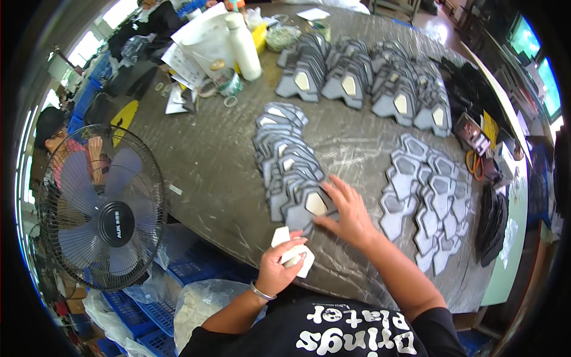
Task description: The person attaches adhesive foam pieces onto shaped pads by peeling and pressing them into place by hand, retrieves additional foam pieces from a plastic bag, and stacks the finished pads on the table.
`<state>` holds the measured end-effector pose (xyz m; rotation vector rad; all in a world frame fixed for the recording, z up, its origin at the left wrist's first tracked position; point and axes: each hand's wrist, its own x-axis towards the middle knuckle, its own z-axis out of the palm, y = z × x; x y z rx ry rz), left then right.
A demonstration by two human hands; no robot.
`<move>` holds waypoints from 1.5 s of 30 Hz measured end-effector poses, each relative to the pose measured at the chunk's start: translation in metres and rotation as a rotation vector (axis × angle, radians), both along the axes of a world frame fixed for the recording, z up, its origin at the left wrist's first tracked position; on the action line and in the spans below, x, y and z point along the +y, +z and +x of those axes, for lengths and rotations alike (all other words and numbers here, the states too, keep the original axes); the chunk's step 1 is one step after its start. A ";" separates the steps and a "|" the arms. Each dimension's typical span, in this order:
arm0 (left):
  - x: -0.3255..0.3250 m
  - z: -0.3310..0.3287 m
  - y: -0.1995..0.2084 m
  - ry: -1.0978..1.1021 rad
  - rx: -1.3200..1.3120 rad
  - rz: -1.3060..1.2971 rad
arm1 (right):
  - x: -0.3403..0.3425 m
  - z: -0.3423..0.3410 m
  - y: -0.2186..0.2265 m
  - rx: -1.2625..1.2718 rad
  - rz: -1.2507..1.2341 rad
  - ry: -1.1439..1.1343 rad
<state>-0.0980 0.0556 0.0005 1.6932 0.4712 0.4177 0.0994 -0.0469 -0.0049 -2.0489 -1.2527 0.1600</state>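
My left hand point(278, 271), with a bangle at its wrist, is closed around several small white angular pieces point(307, 263) at the table's near edge. Just above it lies a grey angular pad point(296, 220) with a white insert point(316, 204) in its middle. This pad is the nearest in an overlapping row of similar grey pads point(275, 146) that runs away from me. My right hand point(352, 219) rests at the pad's right side, fingers spread, with nothing visible in its grip. Its fingertips seem to touch the pad's edge.
Several rows of finished-looking grey pads point(300, 83) lie at the back, and more grey pads point(443, 205) without white inserts at the right. Orange-handled scissors point(474, 165), a white bottle point(244, 50), a standing fan point(113, 217) and another person point(65, 146) at the left surround the table.
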 end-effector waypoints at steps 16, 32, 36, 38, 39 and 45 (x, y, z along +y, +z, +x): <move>0.034 -0.003 -0.009 0.185 -0.021 -0.125 | 0.080 -0.017 -0.020 0.001 -0.033 -0.116; -0.029 0.069 -0.012 -0.599 0.019 -0.431 | -0.147 -0.014 0.022 1.232 0.310 -0.546; -0.042 0.078 -0.014 -0.446 0.195 -0.541 | -0.185 -0.029 0.010 1.178 0.403 -0.701; -0.050 0.088 -0.016 -0.419 0.184 -0.553 | -0.187 -0.030 0.003 1.126 0.449 -0.736; -0.054 0.095 -0.018 -0.394 0.172 -0.567 | -0.186 -0.029 -0.001 1.073 0.494 -0.772; -0.060 0.127 -0.023 -0.447 0.226 -0.698 | -0.156 -0.019 -0.007 1.040 0.383 -0.699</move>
